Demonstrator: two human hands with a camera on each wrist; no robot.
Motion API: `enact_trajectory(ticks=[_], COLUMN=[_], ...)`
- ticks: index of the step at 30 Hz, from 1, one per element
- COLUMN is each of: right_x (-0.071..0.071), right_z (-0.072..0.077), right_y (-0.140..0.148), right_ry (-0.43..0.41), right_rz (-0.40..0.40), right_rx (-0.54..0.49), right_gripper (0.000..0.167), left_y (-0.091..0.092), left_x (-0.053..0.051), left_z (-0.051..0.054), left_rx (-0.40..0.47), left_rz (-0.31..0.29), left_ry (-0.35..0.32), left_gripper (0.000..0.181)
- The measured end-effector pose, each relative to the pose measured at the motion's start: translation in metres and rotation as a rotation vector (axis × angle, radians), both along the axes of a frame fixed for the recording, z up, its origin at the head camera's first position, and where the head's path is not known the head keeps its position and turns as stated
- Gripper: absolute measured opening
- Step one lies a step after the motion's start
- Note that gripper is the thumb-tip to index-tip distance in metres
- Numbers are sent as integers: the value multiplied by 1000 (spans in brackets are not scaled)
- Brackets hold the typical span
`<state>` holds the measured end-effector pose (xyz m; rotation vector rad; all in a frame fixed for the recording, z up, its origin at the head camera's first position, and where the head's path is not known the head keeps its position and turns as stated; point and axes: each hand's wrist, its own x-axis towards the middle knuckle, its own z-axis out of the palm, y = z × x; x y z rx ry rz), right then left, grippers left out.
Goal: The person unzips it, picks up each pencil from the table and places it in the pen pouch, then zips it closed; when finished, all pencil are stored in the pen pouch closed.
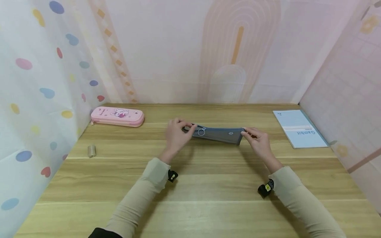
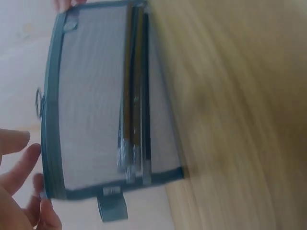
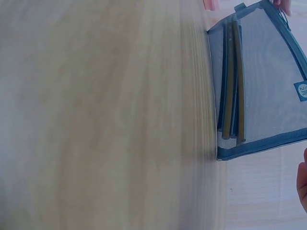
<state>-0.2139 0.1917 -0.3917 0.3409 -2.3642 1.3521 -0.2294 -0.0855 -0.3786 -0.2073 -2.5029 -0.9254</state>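
Observation:
A dark blue mesh zipper pouch (image 1: 220, 135) stands on its long side at mid-table, its zipper edge on top. Through the mesh, several pencils (image 2: 136, 96) lie along the bottom, also visible in the right wrist view. My left hand (image 1: 177, 136) pinches the pouch's upper left end, close to the round zipper pull (image 1: 201, 132). At the opposite upper corner my right hand (image 1: 258, 142) pinches the pouch between thumb and fingers. A small fabric tab (image 2: 113, 207) sticks out from the left end. Whether the zipper is closed cannot be told.
A pink pencil case (image 1: 117, 116) with a rabbit picture lies at the back left. In front of it stands a small tan cylinder (image 1: 91, 151). A light blue notebook (image 1: 300, 129) lies at the right, near the side curtain. Patterned curtains border the wooden table (image 1: 208, 198).

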Motion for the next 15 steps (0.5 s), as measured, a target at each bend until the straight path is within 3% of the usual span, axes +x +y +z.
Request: enact_trajectory(ticks=[4, 9, 15], right_x=[12, 12, 7], right_z=[16, 17, 10], right_y=[-9, -10, -8], right_ry=[-8, -17, 1], right_rz=[-5, -10, -14], right_rx=[-25, -29, -16], right_gripper=[23, 23, 22], left_y=[9, 13, 14], left_x=[3, 4, 2], left_z=[-4, -4, -4], left_rx=[-71, -93, -124], left_rz=[8, 0, -38], left_ry=[8, -26, -3], left_gripper=[31, 29, 17])
